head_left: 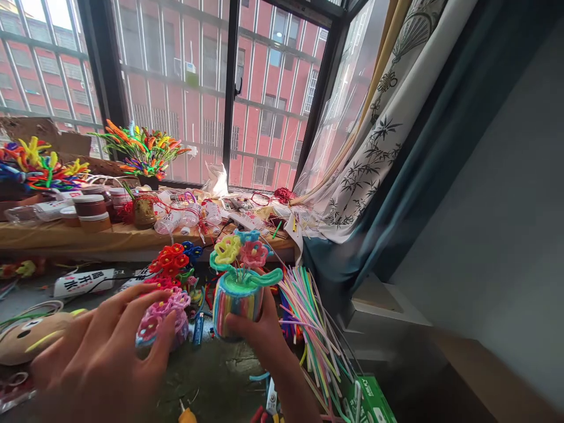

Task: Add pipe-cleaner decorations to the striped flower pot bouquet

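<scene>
My right hand [259, 329] is wrapped round a small pot of pipe-cleaner flowers [235, 308], its thumb across the front. Pastel stripes cover the pot's side, and the top is green with a blue rim. Yellow, pink and blue blooms rise from it on thin wire stems, with curled green leaves beside them. At the left, my left hand [110, 346] is open, fingers spread and slightly bent, holding nothing. Just beyond it, partly hidden by the fingers, is a cluster of pink and purple pipe-cleaner flowers [176, 302].
Loose pastel pipe cleaners [312, 329] lie right of the pot, near a green box [372, 399]. Red flowers [170, 258] stand behind. A plush-like beige item [35, 341] lies at left. Jars [92, 214] and colourful bouquets [150, 150] line the windowsill beside a curtain [365, 176].
</scene>
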Available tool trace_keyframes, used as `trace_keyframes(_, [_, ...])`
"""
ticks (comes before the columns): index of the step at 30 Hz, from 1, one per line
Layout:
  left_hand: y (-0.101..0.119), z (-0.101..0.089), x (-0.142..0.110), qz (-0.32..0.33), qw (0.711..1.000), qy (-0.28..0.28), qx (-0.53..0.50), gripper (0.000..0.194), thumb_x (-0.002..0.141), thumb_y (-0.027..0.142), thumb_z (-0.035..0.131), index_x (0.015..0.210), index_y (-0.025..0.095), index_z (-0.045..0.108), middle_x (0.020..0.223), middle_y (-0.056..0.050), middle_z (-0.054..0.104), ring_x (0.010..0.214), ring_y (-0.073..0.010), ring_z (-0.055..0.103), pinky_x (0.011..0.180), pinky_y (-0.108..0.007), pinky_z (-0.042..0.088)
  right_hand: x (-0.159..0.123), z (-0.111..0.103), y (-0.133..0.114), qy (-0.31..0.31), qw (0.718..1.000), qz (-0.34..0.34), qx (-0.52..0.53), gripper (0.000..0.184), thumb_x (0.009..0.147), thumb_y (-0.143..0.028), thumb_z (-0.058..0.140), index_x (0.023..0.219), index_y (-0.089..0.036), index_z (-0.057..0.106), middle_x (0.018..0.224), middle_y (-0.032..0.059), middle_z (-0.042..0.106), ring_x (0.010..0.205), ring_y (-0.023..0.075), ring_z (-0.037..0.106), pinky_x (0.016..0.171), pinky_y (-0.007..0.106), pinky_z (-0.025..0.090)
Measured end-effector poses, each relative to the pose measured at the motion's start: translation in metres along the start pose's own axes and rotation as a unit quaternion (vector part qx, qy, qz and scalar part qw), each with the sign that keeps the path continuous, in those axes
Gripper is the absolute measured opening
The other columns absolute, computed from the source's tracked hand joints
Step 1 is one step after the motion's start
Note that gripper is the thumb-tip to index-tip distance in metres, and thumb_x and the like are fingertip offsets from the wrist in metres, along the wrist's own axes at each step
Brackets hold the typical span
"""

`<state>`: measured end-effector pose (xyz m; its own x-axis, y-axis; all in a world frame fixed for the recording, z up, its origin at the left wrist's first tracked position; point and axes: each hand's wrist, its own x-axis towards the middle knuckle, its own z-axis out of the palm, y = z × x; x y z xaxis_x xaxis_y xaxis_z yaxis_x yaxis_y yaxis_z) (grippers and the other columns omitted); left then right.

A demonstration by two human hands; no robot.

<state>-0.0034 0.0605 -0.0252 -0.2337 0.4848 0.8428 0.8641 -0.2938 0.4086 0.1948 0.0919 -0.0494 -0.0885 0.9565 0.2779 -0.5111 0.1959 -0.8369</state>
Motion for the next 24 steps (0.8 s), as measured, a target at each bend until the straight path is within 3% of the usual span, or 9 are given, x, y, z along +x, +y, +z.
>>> trace_keyframes(2, [0.016, -0.001, 0.001, 0.026, 0.999, -0.012, 0.018, 0.028, 0.088, 0.052, 0.063, 0.102, 0.031, 0.073, 0.111, -0.001, 0.075, 0.098, -0.0293, 0.066, 0.092, -0.041, 0.041, -0.001, 0.001, 0.001, 0.0, 1.0, 0.0, -0.007, 0.084, 0.058, -0.032, 0.097, 0.132, -0.029, 0.059, 0.122, 0.0034, 0.074, 0.116, 0.0277, 0.07, 0.103, 0.041, 0.056])
trace_keyframes(3, [0.026, -0.001, 0.002, 0.006, 1.0, -0.028, -0.009, 0.027, 0.089, 0.052, 0.063, 0.104, 0.033, 0.073, 0.106, 0.001, 0.074, 0.093, -0.0256, 0.065, 0.088, -0.037, 0.043, -0.001, 0.002, 0.001, 0.0, 1.0, 0.001, -0.008, 0.084, 0.058, -0.032, 0.097, 0.133, -0.029, 0.058, 0.122, 0.0036, 0.074, 0.115, 0.0276, 0.071, 0.102, 0.041, 0.056])
trace_keyframes(6, [0.055, 0.004, 0.011, -0.14, 0.974, -0.064, -0.168, 0.029, 0.081, 0.061, 0.072, 0.092, 0.034, 0.077, 0.083, 0.005, 0.065, 0.068, -0.016, 0.051, 0.07, -0.029, 0.043, -0.003, 0.006, 0.002, -0.006, 1.0, 0.011, -0.002, 0.083, 0.059, -0.031, 0.096, 0.132, -0.029, 0.059, 0.121, 0.0034, 0.075, 0.113, 0.0273, 0.072, 0.1, 0.04, 0.057])
trace_keyframes(9, [0.071, 0.015, 0.021, -0.185, 0.95, -0.079, -0.239, 0.039, 0.071, 0.068, 0.076, 0.084, 0.031, 0.079, 0.078, 0.003, 0.063, 0.068, -0.0162, 0.049, 0.065, -0.029, 0.041, -0.003, 0.009, 0.001, -0.012, 1.0, 0.015, 0.018, 0.086, 0.057, -0.028, 0.097, 0.133, -0.03, 0.058, 0.119, 0.0024, 0.075, 0.115, 0.0284, 0.072, 0.1, 0.041, 0.058])
trace_keyframes(13, [0.078, 0.026, 0.029, -0.191, 0.947, -0.072, -0.247, 0.04, 0.068, 0.065, 0.078, 0.076, 0.026, 0.076, 0.074, 0.001, 0.063, 0.07, -0.0176, 0.051, 0.067, -0.032, 0.04, -0.003, 0.01, 0.001, -0.009, 1.0, 0.008, 0.027, 0.091, 0.056, -0.025, 0.097, 0.137, -0.03, 0.055, 0.12, 0.0024, 0.076, 0.112, 0.0279, 0.073, 0.097, 0.041, 0.06])
trace_keyframes(18, [0.088, 0.028, 0.033, -0.199, 0.936, -0.073, -0.279, 0.036, 0.07, 0.058, 0.077, 0.063, 0.024, 0.068, 0.069, 0.002, 0.057, 0.072, -0.0172, 0.052, 0.067, -0.03, 0.042, -0.002, 0.007, 0.005, -0.006, 1.0, 0.007, 0.009, 0.084, 0.056, -0.025, 0.097, 0.131, -0.028, 0.059, 0.12, 0.0028, 0.075, 0.112, 0.0276, 0.072, 0.098, 0.04, 0.059])
trace_keyframes(24, [0.08, 0.032, 0.023, -0.223, 0.921, -0.072, -0.311, 0.033, 0.071, 0.059, 0.081, 0.073, 0.026, 0.076, 0.073, 0.002, 0.064, 0.071, -0.0153, 0.052, 0.065, -0.028, 0.042, -0.001, 0.001, 0.009, 0.006, 1.0, 0.003, 0.011, 0.085, 0.057, -0.026, 0.097, 0.132, -0.029, 0.058, 0.12, 0.003, 0.074, 0.114, 0.0286, 0.071, 0.101, 0.043, 0.057])
